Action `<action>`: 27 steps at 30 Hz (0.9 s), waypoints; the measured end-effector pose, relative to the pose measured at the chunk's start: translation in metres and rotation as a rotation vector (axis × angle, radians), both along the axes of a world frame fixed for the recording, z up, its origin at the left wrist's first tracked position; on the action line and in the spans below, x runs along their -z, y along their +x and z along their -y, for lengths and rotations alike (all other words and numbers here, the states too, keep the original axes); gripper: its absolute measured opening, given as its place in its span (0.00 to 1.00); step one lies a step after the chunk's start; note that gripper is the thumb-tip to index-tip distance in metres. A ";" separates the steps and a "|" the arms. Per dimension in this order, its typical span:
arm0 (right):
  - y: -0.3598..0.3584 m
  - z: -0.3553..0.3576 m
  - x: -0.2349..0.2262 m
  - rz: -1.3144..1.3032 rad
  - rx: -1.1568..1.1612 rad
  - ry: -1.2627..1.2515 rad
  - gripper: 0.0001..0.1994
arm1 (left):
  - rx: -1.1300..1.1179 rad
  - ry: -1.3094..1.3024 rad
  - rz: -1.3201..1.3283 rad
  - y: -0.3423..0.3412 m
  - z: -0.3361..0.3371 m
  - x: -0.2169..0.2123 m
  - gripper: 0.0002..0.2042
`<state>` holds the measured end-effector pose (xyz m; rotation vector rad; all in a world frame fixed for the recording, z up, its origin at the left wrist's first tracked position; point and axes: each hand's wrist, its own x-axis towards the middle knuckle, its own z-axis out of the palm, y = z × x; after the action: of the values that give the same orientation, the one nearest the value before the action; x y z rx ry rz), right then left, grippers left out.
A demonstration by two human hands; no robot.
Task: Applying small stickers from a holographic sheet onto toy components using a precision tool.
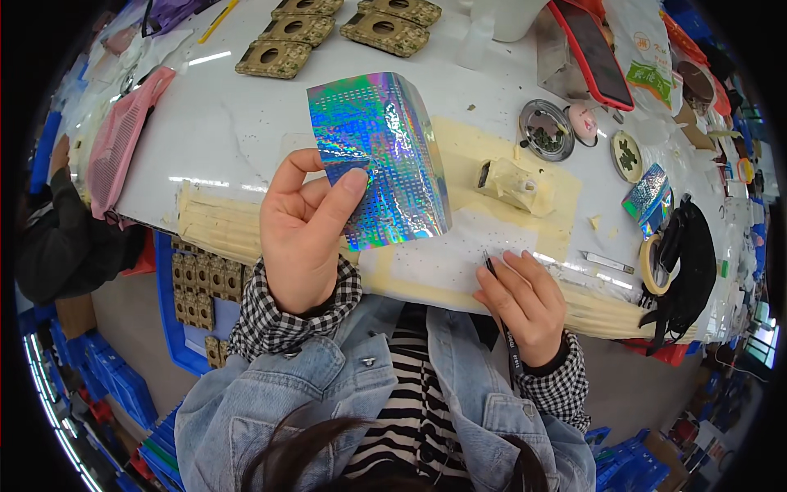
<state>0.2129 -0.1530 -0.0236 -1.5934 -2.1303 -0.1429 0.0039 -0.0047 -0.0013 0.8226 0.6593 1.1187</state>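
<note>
My left hand (307, 221) pinches a shiny holographic sheet (381, 156) by its lower left edge, thumb on top. The sheet is held up over the table, curling at its right side, with rows of small marks on it. In my right hand (525, 303), by the table's front edge, are slim black tweezers (489, 264), tip pointing away from me and partly hidden by the fingers. Beyond that hand, a small block wrapped in cream tape (516, 187) rests on the taped tabletop.
Camouflage toy tank hull parts (293, 31) stand at the back; more fill a blue crate (168, 312) below the left edge. To the right are a round metal dish (547, 131), a utility knife (607, 261), a tape roll (656, 264) and a red-cased phone (590, 53). Another person's arm (70, 221) is at far left.
</note>
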 end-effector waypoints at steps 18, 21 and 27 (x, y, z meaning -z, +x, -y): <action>0.007 -0.008 -0.022 -0.185 0.012 -0.110 0.13 | 0.004 -0.017 0.013 -0.007 0.003 0.000 0.12; 0.003 -0.007 -0.032 -0.250 0.014 -0.063 0.17 | 0.033 -0.024 0.019 -0.008 0.004 -0.001 0.12; -0.022 -0.021 -0.048 -0.462 -0.077 0.076 0.24 | 0.137 -0.002 -0.044 -0.003 0.009 -0.009 0.13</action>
<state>0.1914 -0.1321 0.0246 -1.3419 -1.7989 0.1553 0.0006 -0.0141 0.0080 0.8795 0.6313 0.9778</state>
